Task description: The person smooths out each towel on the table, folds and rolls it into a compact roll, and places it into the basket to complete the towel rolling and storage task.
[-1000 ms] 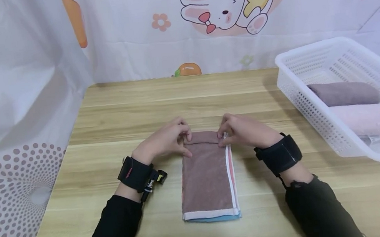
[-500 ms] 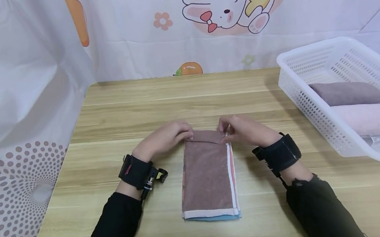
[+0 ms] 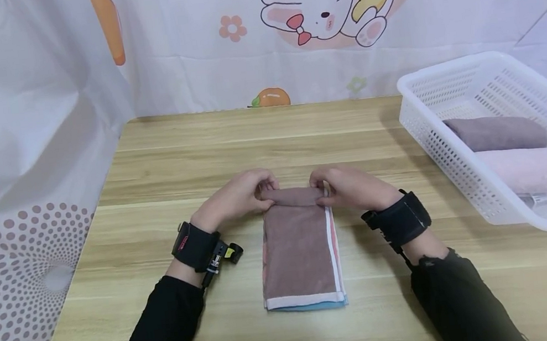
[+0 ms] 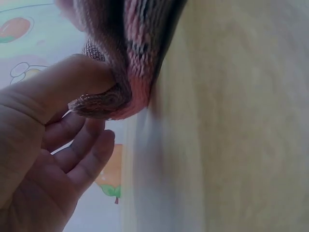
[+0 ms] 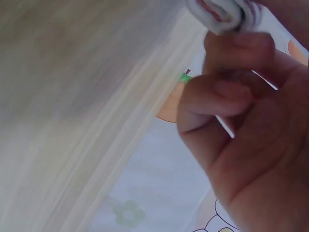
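Note:
A brown folded towel (image 3: 299, 257) with white trim lies lengthwise before me, pink and blue layers showing at its edges. Its far end is turned over into a small roll (image 3: 293, 196). My left hand (image 3: 241, 199) pinches the roll's left end; in the left wrist view the thumb (image 4: 79, 79) presses on the curled cloth, with the fingers behind it. At the other end of the roll, my right hand (image 3: 350, 186) grips with thumb and curled fingers. The right wrist view shows the coiled white edge (image 5: 224, 13) above those fingers, cut off by the frame.
A white perforated basket (image 3: 429, 132) stands at the right of the wooden table (image 3: 191, 146). In it lie a grey-brown rolled towel (image 3: 500, 133) and a pale pink rolled towel (image 3: 539, 170). A printed curtain (image 3: 184, 80) hangs along the back and left.
The flat folded flap at the towel's far end has become a rounder roll. The towel's near edge has shifted slightly away from me. Both hands stay at the far corners.

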{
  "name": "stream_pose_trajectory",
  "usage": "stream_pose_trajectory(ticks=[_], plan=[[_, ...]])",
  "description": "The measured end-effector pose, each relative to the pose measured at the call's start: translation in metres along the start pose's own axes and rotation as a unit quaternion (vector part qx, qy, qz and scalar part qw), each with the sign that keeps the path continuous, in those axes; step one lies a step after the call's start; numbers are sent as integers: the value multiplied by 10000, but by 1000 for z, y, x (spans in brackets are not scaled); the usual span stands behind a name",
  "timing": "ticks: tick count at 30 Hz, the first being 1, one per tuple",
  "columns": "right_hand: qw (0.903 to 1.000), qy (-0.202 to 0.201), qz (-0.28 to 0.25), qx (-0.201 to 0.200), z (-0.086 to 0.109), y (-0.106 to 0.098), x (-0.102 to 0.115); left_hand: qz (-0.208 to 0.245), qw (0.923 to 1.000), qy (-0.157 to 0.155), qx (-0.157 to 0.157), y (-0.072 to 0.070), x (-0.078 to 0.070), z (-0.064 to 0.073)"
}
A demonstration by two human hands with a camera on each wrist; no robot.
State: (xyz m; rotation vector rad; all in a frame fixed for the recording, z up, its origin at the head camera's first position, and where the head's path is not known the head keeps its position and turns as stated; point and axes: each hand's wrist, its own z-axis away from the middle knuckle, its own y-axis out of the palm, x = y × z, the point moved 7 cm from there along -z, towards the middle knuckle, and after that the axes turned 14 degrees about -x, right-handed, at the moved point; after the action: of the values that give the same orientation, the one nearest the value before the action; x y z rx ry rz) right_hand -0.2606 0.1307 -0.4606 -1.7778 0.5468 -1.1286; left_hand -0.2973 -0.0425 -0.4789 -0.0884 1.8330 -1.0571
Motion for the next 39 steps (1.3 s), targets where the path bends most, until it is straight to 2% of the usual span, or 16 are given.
stream_pose_trajectory(ticks=[4,10,12,17,22,25,28,33,36,39], plan=[[9995,-151,86,-259,-1,-1,3,-45,9997,205,-136,-1,-3,-1],[9951,-339,655,-661,-3,0,6,-531,9926,1019,-400,0,-16,-3],[9939,-367,767,-699,-3,1,8,-768,9897,1147,-384,2,-19,-2],[9931,-470,817,-702,-3,0,12,-1110,9894,930,-108,2,-23,2],[9960,-522,556,-469,0,-5,15,-930,9933,645,226,-1,-28,8],[9988,-394,195,-209,4,-9,16,-866,9944,492,366,-1,-30,11],[9998,-166,17,-88,6,-11,15,-1076,9927,365,416,3,-30,11],[9994,-80,317,-96,3,-3,17,-1606,9854,228,519,10,-29,11],[9987,-79,512,-5,2,4,18,-1682,9833,200,662,12,-31,14],[9983,-3,578,71,3,5,18,-1585,9843,234,737,12,-33,16]])
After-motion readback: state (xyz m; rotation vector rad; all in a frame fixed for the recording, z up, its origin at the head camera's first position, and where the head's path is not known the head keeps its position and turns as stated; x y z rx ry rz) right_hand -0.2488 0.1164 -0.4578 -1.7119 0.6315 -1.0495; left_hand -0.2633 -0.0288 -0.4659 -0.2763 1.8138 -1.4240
